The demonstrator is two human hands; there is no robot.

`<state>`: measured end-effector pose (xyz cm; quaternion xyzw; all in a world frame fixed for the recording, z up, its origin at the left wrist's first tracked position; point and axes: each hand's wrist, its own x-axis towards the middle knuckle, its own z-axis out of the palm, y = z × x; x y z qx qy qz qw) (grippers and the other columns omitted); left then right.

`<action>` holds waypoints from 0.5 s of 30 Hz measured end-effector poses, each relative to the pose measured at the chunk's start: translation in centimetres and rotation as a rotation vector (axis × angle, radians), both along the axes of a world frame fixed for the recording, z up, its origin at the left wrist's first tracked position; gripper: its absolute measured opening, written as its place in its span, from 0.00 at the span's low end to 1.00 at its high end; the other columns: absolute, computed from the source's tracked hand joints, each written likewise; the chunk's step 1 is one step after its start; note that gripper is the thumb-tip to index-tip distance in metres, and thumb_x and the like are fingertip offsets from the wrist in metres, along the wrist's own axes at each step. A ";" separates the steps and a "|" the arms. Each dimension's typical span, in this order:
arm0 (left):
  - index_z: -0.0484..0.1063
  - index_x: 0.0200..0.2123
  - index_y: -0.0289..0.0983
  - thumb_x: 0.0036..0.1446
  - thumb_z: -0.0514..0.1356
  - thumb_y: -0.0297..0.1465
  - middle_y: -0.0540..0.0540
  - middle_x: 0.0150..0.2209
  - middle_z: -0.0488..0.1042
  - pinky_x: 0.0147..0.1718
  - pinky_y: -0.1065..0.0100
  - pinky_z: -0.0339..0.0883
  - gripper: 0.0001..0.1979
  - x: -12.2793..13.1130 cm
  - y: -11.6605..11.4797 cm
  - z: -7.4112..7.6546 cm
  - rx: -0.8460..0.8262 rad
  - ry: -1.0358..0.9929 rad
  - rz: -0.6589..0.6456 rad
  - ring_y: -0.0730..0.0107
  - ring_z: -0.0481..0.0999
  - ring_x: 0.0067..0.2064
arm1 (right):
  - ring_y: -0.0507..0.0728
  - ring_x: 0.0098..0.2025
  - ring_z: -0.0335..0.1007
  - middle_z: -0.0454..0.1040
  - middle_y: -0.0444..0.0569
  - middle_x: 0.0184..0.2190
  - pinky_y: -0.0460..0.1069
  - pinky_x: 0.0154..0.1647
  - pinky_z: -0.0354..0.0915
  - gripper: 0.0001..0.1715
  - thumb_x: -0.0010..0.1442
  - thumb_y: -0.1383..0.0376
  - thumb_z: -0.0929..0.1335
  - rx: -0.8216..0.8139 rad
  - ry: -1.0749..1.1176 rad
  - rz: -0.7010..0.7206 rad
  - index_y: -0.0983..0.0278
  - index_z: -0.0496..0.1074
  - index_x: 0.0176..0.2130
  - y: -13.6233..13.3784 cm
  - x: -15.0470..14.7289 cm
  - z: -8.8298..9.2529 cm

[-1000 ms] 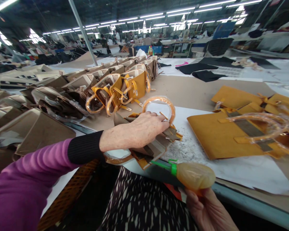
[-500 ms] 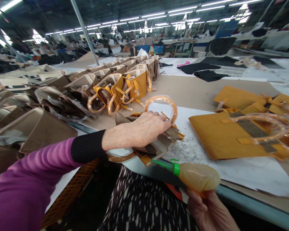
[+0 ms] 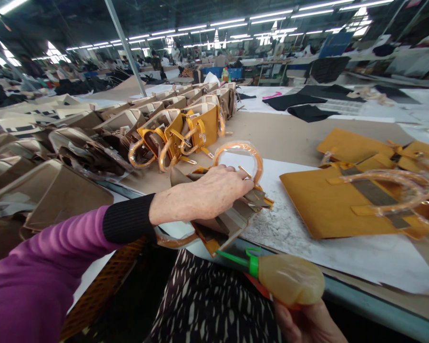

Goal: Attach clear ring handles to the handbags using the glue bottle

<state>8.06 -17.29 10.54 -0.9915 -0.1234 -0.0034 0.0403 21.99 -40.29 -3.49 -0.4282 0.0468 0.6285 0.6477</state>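
Note:
My left hand (image 3: 203, 193) lies across a small yellow handbag (image 3: 232, 224) at the table's front edge, its fingers bent over and gripping the bag's upper part. The bag's brown lining shows, and one plastic-wrapped handle (image 3: 259, 164) arches up behind my fingers. In my right hand (image 3: 307, 321) is a squeeze bottle (image 3: 291, 280) of yellowish liquid, lying almost level, with a green cap and long green nozzle. The nozzle's tip (image 3: 219, 253) is at the bag's near lower corner; whether it touches I cannot tell.
Flat yellow bag pieces (image 3: 314, 200) with wrapped handles lie on white paper to the right. Rows of brown-lined handbags (image 3: 128, 121) fill the table's left side. Black cut pieces (image 3: 293, 101) lie farther back. Below on the left is a woven basket (image 3: 103, 286).
My right hand and the squeeze bottle have moved slightly down and left, the nozzle tip with them. The bag's near corner has tipped a little lower; my left hand keeps its grip.

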 end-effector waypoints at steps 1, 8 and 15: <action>0.66 0.37 0.36 0.52 0.52 0.19 0.45 0.37 0.71 0.31 0.66 0.59 0.10 0.0 0.0 0.0 -0.002 -0.003 -0.001 0.66 0.70 0.34 | 0.54 0.21 0.68 0.76 0.48 0.30 0.46 0.16 0.68 0.27 0.39 0.62 0.82 0.018 -0.045 -0.015 0.61 0.74 0.38 0.0 0.1 0.0; 0.66 0.38 0.36 0.54 0.52 0.19 0.44 0.38 0.71 0.34 0.65 0.60 0.10 0.0 -0.1 0.2 -0.015 -0.002 0.002 0.65 0.70 0.37 | 0.54 0.22 0.69 0.76 0.49 0.29 0.45 0.19 0.68 0.22 0.44 0.62 0.80 0.107 -0.196 -0.063 0.63 0.74 0.37 1.3 1.0 0.2; 0.67 0.41 0.35 0.54 0.51 0.20 0.43 0.40 0.71 0.37 0.64 0.61 0.12 0.1 0.1 0.4 -0.031 0.024 0.006 0.64 0.70 0.40 | 0.52 0.23 0.69 0.76 0.47 0.31 0.43 0.21 0.68 0.24 0.45 0.65 0.80 0.167 -0.337 -0.164 0.63 0.73 0.41 3.1 1.1 -0.3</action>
